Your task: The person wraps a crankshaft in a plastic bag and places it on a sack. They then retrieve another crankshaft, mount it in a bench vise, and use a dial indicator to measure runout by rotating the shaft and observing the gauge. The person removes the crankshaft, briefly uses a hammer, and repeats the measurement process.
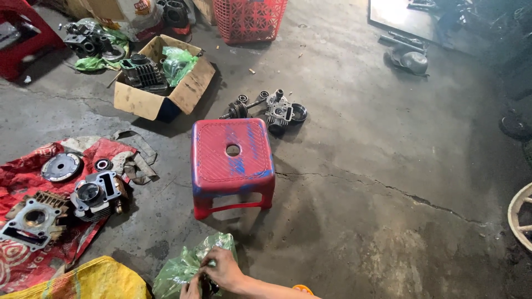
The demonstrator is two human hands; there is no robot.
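At the bottom edge my right hand (pixel 223 269) pinches the top of a crumpled green plastic bag (pixel 178 270) that lies on the concrete floor. Only the fingers of my left hand (pixel 192 289) show, just below and left of the right one, and they grip the same bag. Something dark sits between the two hands inside the bag; I cannot tell what it is. A red plastic stool (pixel 233 160) with blue smears and a round hole in its seat stands just beyond the bag.
Engine cylinders and a round cover (pixel 61 166) lie on a red cloth (pixel 22 177) at left. A yellow sack (pixel 88 281) sits bottom-left. Farther back are a cardboard box (pixel 188 88) of parts, a crankshaft and castings (pixel 271 108), and a red basket (pixel 249 19). A wheel rim (pixel 521 213) is at right.
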